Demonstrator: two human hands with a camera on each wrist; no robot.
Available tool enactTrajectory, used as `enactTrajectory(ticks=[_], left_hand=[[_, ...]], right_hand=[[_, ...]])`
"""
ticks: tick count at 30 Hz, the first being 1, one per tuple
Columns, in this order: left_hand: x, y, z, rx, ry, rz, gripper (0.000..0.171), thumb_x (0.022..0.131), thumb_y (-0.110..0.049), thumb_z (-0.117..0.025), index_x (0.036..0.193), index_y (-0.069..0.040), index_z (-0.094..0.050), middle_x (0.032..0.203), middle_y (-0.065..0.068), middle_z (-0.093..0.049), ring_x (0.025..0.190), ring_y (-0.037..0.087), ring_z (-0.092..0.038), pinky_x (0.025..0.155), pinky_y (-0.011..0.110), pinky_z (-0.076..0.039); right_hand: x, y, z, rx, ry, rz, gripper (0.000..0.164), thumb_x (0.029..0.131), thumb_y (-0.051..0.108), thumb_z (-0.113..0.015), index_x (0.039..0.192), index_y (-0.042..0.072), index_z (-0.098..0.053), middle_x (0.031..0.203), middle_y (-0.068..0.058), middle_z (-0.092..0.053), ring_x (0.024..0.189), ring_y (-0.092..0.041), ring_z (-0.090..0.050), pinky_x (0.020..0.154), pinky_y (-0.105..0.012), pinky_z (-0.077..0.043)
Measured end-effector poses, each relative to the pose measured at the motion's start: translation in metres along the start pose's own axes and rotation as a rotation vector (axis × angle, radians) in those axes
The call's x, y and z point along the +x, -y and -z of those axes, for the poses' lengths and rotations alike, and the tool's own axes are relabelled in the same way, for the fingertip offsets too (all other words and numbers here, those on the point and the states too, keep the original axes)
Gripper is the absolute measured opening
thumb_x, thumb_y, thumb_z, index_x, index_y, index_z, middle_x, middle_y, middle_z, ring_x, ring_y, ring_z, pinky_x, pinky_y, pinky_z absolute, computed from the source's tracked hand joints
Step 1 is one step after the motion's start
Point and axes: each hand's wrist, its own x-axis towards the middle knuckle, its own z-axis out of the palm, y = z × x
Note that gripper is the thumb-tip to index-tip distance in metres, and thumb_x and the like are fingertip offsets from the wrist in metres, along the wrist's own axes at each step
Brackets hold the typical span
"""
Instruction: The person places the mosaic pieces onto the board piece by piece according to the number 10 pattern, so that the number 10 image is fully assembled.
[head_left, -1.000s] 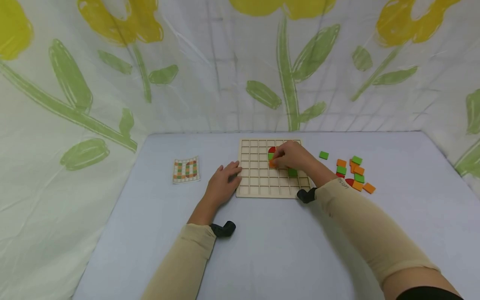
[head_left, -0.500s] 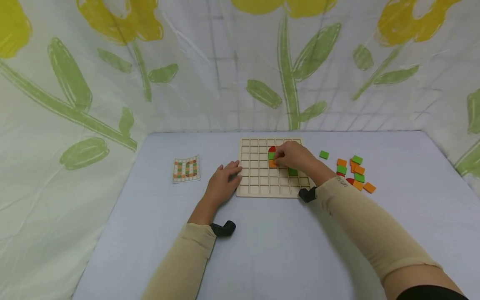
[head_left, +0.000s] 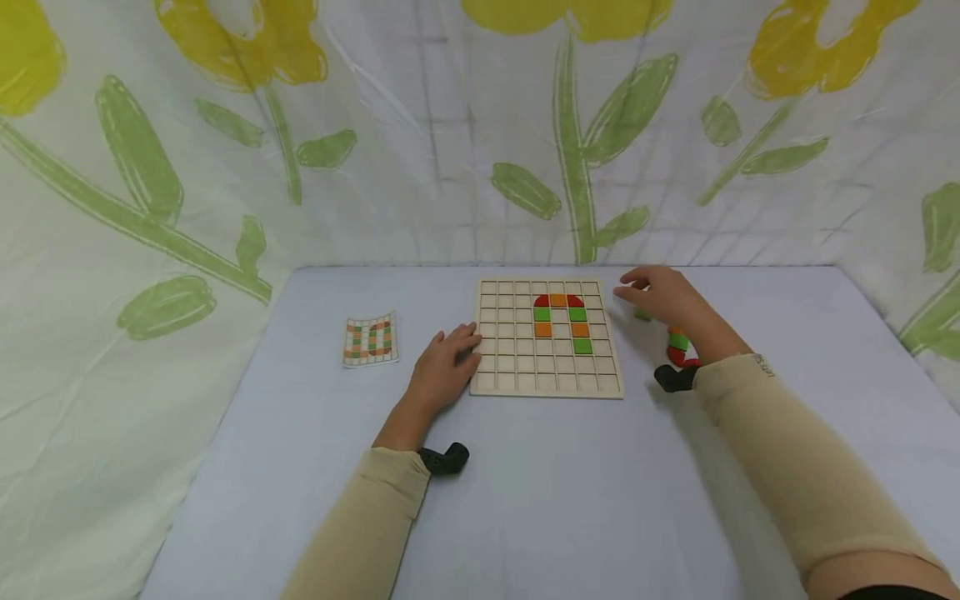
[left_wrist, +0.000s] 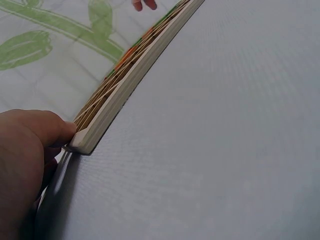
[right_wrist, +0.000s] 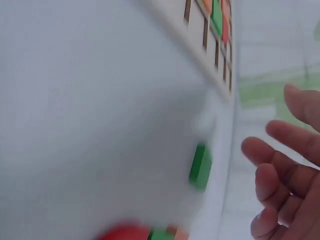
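Tiles [head_left: 580,330] on brd [head_left: 526,363] (card [head_left: 370,340] L)

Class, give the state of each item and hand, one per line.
Board: lying flat, partly filled
Pieces on board: eight, seated in cells
Printed card: face up
Green tile: loose, off the board
Other loose pieces: partly hidden
Left hand: touching the board's edge
Right hand: hovering, holding nothing visible
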Motion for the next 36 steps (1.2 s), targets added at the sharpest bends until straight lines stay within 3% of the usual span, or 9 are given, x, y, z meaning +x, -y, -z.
enactTrajectory(ticks=[4, 9, 13, 21, 29, 36], left_hand=[[-0.001, 0.002, 0.001, 0.005, -0.006, -0.002, 0.039, 0.1, -0.025, -0.057, 0.137, -0.012, -0.06, 0.153, -0.002, -0.044, 0.145, 0.016, -0.036, 0.126, 0.036, -0.016], [-0.001, 0.005, 0.001, 0.006, -0.013, -0.018, 0.039, 0.1, -0.025, -0.057, 0.137, -0.011, -0.06, 0.153, -0.001, -0.045, 0.144, 0.017, -0.037, 0.126, 0.037, -0.017], [-0.002, 0.005, 0.0, 0.002, -0.015, -0.021, 0.039, 0.1, -0.025, -0.057, 0.137, -0.011, -0.06, 0.153, 0.0, -0.045, 0.144, 0.017, -0.037, 0.126, 0.037, -0.017], [-0.001, 0.004, -0.001, -0.003, -0.004, -0.013, 0.039, 0.1, -0.025, -0.056, 0.137, -0.012, -0.059, 0.153, -0.001, -0.044, 0.145, 0.017, -0.036, 0.126, 0.037, -0.016], [0.001, 0.004, -0.001, 0.006, 0.006, -0.011, 0.04, 0.1, -0.026, -0.056, 0.138, -0.012, -0.059, 0.153, -0.001, -0.044, 0.145, 0.017, -0.035, 0.126, 0.037, -0.016], [0.001, 0.002, -0.001, 0.008, 0.002, -0.017, 0.039, 0.1, -0.025, -0.056, 0.137, -0.012, -0.059, 0.153, -0.001, -0.044, 0.145, 0.017, -0.036, 0.126, 0.037, -0.016]], right_hand=[[-0.007, -0.026, 0.007, -0.034, 0.061, -0.071, 0.061, 0.099, 0.047, -0.051, 0.141, 0.002, -0.051, 0.139, -0.028, -0.05, 0.119, -0.041, -0.052, 0.099, -0.059, -0.046], [-0.007, -0.045, 0.001, -0.053, 0.101, -0.09, 0.059, 0.096, 0.044, -0.06, 0.139, 0.005, -0.054, 0.128, -0.026, -0.054, 0.096, -0.032, -0.055, 0.075, -0.04, -0.053], [-0.008, -0.045, -0.001, -0.059, 0.07, -0.052, 0.047, 0.093, 0.033, -0.066, 0.132, 0.006, -0.061, 0.119, -0.024, -0.055, 0.088, -0.03, -0.054, 0.063, -0.032, -0.05], [-0.008, -0.042, -0.001, -0.005, 0.014, -0.007, 0.017, 0.088, 0.02, -0.068, 0.1, 0.008, -0.064, 0.099, -0.014, -0.062, 0.08, -0.026, -0.055, 0.06, -0.031, -0.047], [-0.006, -0.025, -0.011, 0.047, -0.015, 0.064, 0.03, 0.092, 0.017, -0.065, 0.12, 0.008, -0.061, 0.112, -0.019, -0.067, 0.098, -0.032, -0.06, 0.081, -0.043, -0.052], [-0.012, 0.017, -0.024, 0.066, 0.017, 0.148, 0.02, 0.092, 0.022, -0.068, 0.108, 0.011, -0.065, 0.106, -0.011, -0.071, 0.097, -0.027, -0.063, 0.079, -0.039, -0.053]])
